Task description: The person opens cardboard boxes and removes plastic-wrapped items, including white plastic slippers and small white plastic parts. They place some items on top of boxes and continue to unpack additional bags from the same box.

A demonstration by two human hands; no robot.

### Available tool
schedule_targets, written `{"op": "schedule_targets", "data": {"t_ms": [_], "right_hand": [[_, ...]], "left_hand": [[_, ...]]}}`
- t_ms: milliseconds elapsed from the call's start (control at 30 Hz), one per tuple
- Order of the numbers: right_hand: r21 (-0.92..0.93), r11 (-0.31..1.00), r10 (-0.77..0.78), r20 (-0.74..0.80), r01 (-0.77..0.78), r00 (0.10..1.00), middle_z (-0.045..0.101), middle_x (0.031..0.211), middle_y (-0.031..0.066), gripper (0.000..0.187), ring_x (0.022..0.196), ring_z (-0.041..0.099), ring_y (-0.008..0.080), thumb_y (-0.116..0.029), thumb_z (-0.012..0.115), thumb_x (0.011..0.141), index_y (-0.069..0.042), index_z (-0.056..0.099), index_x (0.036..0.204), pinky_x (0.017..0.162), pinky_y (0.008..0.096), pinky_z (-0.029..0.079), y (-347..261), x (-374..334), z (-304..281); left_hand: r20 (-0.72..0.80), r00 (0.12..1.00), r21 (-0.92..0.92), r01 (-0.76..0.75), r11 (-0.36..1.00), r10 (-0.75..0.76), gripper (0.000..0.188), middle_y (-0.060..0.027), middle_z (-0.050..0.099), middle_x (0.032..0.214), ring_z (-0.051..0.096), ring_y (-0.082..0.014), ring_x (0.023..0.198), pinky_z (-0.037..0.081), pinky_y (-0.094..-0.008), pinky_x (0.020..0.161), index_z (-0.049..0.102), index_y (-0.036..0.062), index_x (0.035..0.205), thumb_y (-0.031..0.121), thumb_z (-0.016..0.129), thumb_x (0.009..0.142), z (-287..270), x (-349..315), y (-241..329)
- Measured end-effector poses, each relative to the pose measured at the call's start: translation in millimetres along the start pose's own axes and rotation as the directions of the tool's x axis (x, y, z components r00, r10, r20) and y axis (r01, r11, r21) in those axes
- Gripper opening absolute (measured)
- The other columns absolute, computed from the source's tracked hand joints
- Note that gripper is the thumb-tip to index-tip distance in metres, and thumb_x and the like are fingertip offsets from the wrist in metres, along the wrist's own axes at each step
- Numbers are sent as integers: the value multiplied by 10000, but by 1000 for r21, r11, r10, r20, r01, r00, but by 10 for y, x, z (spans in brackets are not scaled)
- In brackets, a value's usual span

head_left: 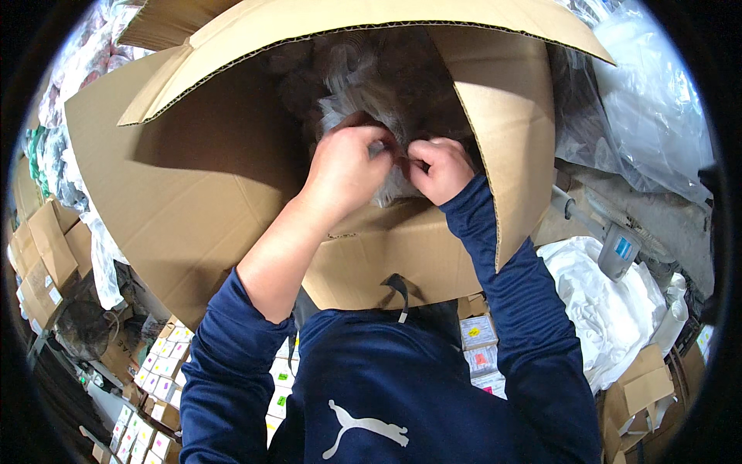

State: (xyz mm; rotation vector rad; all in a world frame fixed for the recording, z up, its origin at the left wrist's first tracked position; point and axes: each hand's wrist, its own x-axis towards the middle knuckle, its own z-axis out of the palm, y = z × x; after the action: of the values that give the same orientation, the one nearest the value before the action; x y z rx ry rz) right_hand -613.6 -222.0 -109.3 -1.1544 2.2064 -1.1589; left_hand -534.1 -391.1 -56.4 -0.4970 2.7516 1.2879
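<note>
A large open cardboard box [390, 267] stands right in front of me, its flaps spread outward. Clear crinkled plastic [349, 81], which looks like a bag, lies inside it. Over the box's near edge reaches my left hand [348, 162], fingers closed on the plastic. Close beside it, my right hand [442, 168] pinches the same plastic, thumb against curled fingers. Between the two hands the plastic is gathered, and part of it hangs just below them. Shadow hides most of what is deeper in the box.
Bulging clear plastic bags [649, 100] are at the far right, above a white plastic sack [603, 301]. Several small labelled boxes [166, 359] stand in stacks at the lower left. Folded cardboard [46, 255] leans at the left. A raised flap [506, 124] stands beside my right forearm.
</note>
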Motion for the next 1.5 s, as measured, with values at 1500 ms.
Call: {"op": "schedule_targets", "data": {"t_ms": [1500], "right_hand": [[351,913,200,61,-208,978,637,774,132,124,695,643,301,-38,676,777,-19,564,827,611,382,498,-174,-50,-77]], "left_hand": [[-66,914,-180,385,905,-401,190,-266,664,823,671,-404,794,524,-446,717,629,-49,963,104,586,858,216,-183,12]]}}
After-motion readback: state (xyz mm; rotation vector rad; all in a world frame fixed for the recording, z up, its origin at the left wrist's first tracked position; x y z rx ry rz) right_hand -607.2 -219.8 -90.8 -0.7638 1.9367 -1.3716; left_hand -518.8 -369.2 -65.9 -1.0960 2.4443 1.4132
